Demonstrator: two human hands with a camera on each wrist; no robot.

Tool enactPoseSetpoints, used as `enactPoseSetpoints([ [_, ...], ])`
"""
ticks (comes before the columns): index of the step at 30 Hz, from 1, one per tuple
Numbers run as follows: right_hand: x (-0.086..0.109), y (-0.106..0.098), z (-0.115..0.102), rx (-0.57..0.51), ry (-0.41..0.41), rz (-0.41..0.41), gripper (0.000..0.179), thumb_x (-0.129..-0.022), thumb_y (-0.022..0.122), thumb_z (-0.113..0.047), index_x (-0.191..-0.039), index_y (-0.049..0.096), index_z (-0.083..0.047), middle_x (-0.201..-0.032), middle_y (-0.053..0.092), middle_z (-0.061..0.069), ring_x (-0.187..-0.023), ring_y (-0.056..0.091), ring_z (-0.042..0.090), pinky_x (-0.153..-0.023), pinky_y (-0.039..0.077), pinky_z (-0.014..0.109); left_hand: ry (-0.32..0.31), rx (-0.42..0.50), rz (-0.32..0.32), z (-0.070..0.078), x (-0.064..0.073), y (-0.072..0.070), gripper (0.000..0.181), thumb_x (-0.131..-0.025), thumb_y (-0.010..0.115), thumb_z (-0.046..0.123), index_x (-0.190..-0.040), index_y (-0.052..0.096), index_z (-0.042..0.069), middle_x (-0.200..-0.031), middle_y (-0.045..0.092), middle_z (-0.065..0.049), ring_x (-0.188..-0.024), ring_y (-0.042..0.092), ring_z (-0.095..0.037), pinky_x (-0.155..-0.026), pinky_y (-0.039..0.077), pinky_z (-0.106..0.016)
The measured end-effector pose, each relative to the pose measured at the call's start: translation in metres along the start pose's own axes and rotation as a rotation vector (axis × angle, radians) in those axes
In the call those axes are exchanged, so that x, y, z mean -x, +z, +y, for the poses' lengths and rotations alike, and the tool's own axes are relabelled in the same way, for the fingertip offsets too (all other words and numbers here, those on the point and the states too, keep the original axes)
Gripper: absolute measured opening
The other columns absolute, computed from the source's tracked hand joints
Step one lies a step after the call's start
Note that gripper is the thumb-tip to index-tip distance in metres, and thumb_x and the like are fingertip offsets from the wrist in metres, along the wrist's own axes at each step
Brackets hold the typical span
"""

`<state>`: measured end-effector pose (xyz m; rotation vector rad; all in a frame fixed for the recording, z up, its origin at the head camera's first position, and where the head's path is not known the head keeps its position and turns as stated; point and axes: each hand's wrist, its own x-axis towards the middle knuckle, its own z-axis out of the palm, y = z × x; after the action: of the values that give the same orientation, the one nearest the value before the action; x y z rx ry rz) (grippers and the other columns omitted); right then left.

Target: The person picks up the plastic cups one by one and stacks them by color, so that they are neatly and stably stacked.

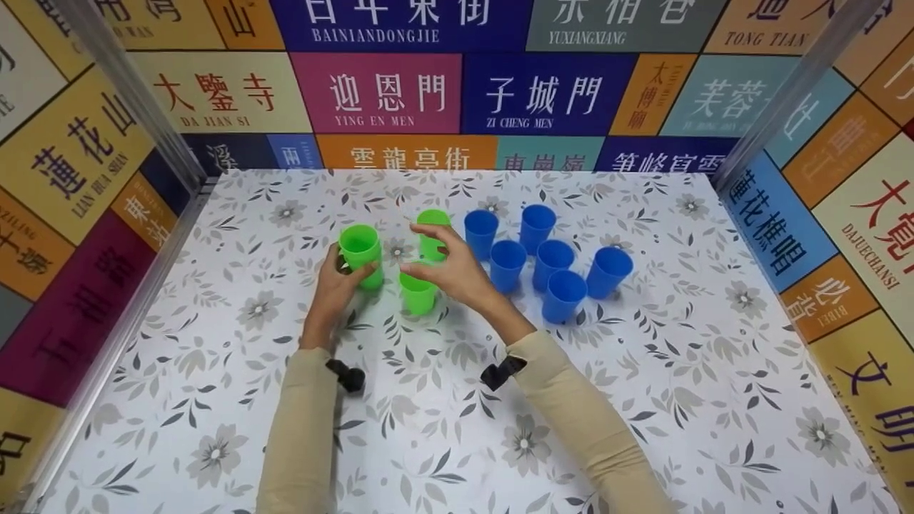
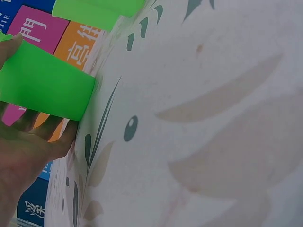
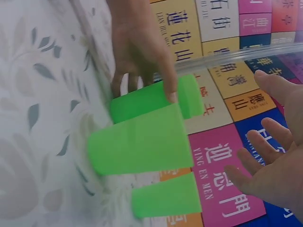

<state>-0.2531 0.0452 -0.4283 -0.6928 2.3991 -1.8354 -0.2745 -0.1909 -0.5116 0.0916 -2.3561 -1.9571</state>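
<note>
Two nested green cups (image 1: 362,246) stand upright on the table at the left; my left hand (image 1: 333,289) holds them, thumb on the near side and fingers around the far side. In the right wrist view, the upper cup's rim band (image 3: 193,97) shows above the lower cup. My right hand (image 1: 463,273) hovers above two other green cups, its thumb and fingers spread apart and holding nothing. Of these two, the nearer green cup (image 1: 418,296) stands below the thumb, while the farther green cup (image 1: 430,218) is partly hidden behind the fingers.
Several blue cups (image 1: 553,265) stand upright in a loose group right of my right hand. A flower-patterned cloth (image 1: 457,421) covers the table. Panels with printed signs (image 1: 376,93) enclose its back and sides.
</note>
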Motion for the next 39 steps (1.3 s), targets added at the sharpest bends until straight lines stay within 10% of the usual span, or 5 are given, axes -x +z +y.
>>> enactPoseSetpoints([
  [39,0.014,0.010,0.061,-0.073,0.206,-0.085,0.083,-0.079,0.086,-0.015,-0.150,0.043,-0.011,-0.151,0.046,0.015,-0.137,0.046,0.036,-0.108,0.047,0.047,0.019,0.023,-0.019,0.000,0.000,-0.001,0.068,-0.090,0.074,0.017,-0.148,0.039,0.007,-0.145,0.050,-0.019,-0.138,0.047,-0.033,-0.118,0.038,-0.044],
])
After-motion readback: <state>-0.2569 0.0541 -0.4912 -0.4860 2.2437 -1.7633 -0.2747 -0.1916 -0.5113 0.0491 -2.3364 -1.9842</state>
